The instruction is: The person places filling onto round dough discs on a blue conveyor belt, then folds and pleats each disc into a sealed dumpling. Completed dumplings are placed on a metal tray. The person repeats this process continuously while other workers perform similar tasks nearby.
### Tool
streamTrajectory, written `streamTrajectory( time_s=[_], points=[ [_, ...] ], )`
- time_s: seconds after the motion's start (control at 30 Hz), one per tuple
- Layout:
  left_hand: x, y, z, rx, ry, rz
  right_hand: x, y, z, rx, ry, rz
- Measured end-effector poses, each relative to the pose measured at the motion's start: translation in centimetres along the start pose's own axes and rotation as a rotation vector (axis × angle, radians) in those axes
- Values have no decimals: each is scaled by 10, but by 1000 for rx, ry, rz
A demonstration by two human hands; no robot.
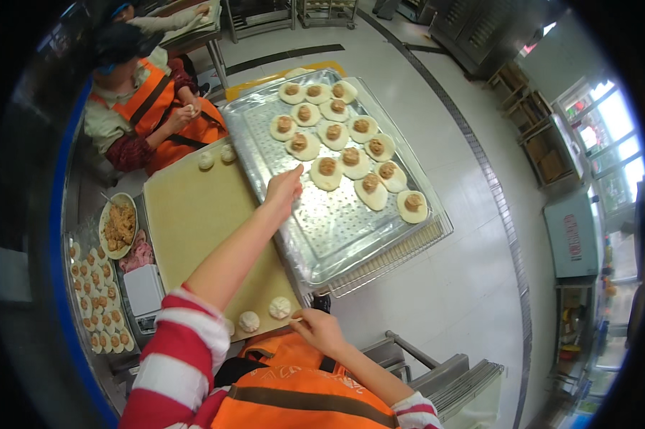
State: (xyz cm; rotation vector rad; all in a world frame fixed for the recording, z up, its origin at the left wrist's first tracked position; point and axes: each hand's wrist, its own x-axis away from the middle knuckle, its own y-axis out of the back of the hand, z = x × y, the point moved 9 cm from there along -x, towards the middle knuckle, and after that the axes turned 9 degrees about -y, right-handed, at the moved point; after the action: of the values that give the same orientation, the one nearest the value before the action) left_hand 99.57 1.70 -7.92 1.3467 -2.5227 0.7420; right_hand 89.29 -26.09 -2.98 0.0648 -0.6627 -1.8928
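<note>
My left hand (285,189) reaches over a perforated metal tray (322,236), its fingers bent near a dough round topped with meat filling (327,172). Whether it holds anything is hidden from this angle. Several more filled dough rounds (373,192) lie flat on the tray's far and right parts. Low in front of me, my right hand (320,331) has thumb and fingers drawn together at the edge of a paper-lined tray (204,214); a pale bit shows at the fingertips, too small to identify. Just beside it sit pleated buns, a nearer one (279,308) and another (249,322).
At left are a bowl of filling (120,225), a white scale (143,289), a pink cloth (138,253) and a tray of small filled rounds (100,300). A co-worker (156,107) sits across, hands together on dough. A wire rack (387,257) lies under the metal tray.
</note>
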Motion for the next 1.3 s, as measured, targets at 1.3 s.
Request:
streamTrajectory(
  time_s=[1.3],
  points=[
    [291,151,-27,378,-138,-37,-73,-52,124,-457,-155,405]
  ],
)
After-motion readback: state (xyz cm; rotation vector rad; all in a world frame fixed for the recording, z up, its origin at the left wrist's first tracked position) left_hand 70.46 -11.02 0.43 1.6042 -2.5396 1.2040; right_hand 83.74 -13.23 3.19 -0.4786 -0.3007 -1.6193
